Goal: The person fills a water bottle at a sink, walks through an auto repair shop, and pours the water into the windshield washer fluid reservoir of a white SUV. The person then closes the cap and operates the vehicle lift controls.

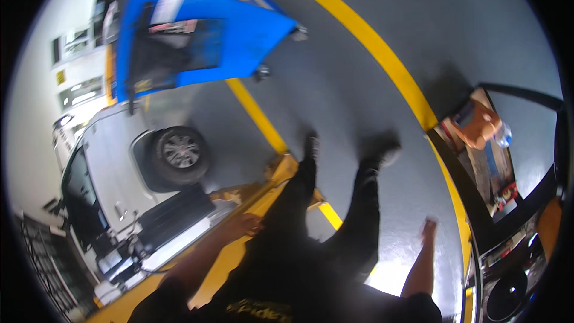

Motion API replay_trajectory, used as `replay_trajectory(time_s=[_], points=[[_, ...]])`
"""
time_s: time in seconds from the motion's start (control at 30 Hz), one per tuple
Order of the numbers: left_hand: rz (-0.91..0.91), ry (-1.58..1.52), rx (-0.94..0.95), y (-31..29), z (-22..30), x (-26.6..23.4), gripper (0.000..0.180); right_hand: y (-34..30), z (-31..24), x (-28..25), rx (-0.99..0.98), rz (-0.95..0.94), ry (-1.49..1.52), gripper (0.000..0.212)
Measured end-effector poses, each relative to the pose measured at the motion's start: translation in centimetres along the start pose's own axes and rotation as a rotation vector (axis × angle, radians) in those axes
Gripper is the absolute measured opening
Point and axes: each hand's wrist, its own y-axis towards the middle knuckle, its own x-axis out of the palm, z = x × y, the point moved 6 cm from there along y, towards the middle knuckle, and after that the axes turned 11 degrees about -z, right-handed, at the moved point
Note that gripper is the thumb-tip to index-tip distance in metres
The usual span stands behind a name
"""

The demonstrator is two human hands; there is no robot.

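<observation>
Blue wheeled cart [242, 33], white vehicle [113, 167]

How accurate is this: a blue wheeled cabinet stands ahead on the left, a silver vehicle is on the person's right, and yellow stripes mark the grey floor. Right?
Not quite: the silver vehicle is on the person's left, the side of the left hand, as the head view shows. The blue wheeled cabinet ahead on the left and the yellow stripes on the grey floor are right.
</observation>
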Motion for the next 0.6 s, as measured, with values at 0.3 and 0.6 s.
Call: replay_trajectory(time_s=[0.3,0.6], points=[[0.091,0.141,0.43,8.7,-3.5,-6.7,0.033,-27.3,-3.8,15.7,0.216,-0.375,0.271,0.048],[0.16,0.128,0.949,9.8,6.9,-25.4,0.03,-35.8,-37.4,20.3,-0.307,-0.291,-0.051,0.044]])
